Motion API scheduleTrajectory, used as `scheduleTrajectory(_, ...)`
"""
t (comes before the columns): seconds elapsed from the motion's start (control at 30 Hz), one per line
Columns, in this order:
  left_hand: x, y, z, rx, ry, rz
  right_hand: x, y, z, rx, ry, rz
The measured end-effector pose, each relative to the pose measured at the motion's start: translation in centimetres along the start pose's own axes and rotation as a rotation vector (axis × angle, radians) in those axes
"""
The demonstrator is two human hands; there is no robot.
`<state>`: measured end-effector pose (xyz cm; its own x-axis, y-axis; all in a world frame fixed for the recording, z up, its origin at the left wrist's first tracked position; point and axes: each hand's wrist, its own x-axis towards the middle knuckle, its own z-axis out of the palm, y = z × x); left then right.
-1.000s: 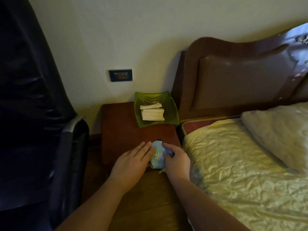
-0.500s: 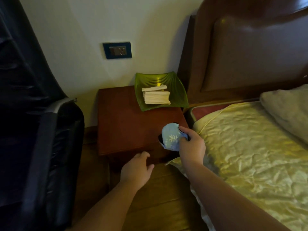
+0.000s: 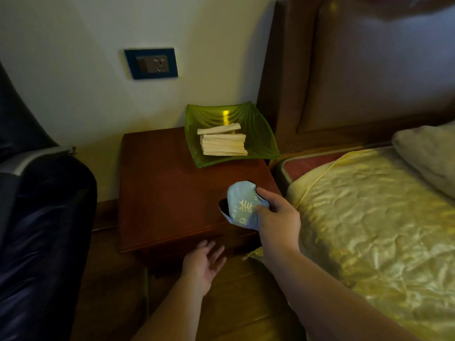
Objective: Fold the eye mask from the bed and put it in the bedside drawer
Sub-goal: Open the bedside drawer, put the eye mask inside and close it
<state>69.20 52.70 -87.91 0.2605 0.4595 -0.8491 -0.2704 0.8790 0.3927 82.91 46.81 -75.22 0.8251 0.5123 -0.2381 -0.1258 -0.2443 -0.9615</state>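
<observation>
The folded light-blue eye mask (image 3: 241, 203), printed with a white pattern, is held in my right hand (image 3: 277, 217) above the front right corner of the dark wooden bedside table (image 3: 167, 193). My left hand (image 3: 203, 263) is lower, fingers spread, palm partly up, at the table's front face just under the top edge. The drawer front (image 3: 187, 249) lies in shadow there and looks closed. The bed (image 3: 369, 217) with its gold quilted cover is to the right.
A green glass dish (image 3: 258, 124) with a stack of pale paper strips sits at the table's back right. A dark chair (image 3: 41, 230) stands close on the left. A wall socket (image 3: 151, 63), a brown headboard (image 3: 369, 70) and a pillow (image 3: 428, 151) are also in view.
My left hand let go of the mask and dropped to the table's front face. My right hand kept the folded mask and lifted it slightly. The view moved closer to the table.
</observation>
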Motion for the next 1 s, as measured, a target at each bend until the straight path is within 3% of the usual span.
scheduleTrajectory(0.43,3.6,-0.6,2.3,-0.203,0.088,0.056,0.6,1.2,1.8,-0.051,-0.089,-0.046)
scheduleTrajectory(0.57,4.9,-0.8,1.8,-0.229,0.045,0.046,0.7,2.2,1.5,-0.054,-0.094,-0.062)
scheduleTrajectory(1.0,5.6,-2.5,0.2,-0.190,0.066,0.111,0.9,4.1,0.5,-0.108,-0.051,-0.050)
